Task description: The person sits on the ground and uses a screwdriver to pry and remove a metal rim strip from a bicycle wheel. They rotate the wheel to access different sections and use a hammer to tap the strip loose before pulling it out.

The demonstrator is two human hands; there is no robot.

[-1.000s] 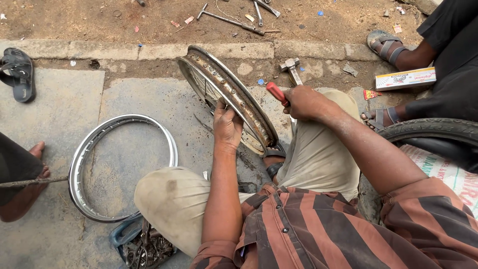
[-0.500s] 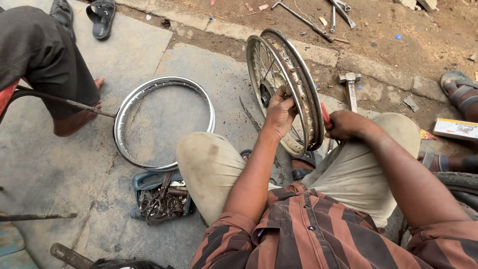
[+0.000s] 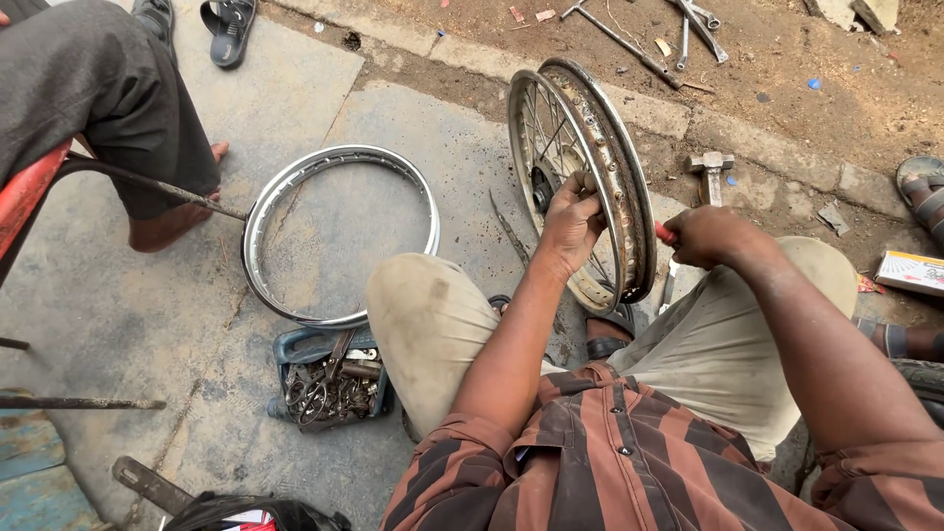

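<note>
You've got two wheel rims here: one rusty spoked rim [image 3: 590,177] standing under your two hands, one bare shiny rim [image 3: 339,236] lying flat off to the left. One hammer [image 3: 710,172] beyond your right hand [image 3: 713,236], one box of small parts [image 3: 329,383].

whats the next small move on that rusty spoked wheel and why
Probably a small turn of the red-handled tool at the rim. The right hand already presses it against the rusty wheel, which stands upright between the knees, and the left hand grips the spokes inside to steady it. The tool's tip is hidden.
</note>
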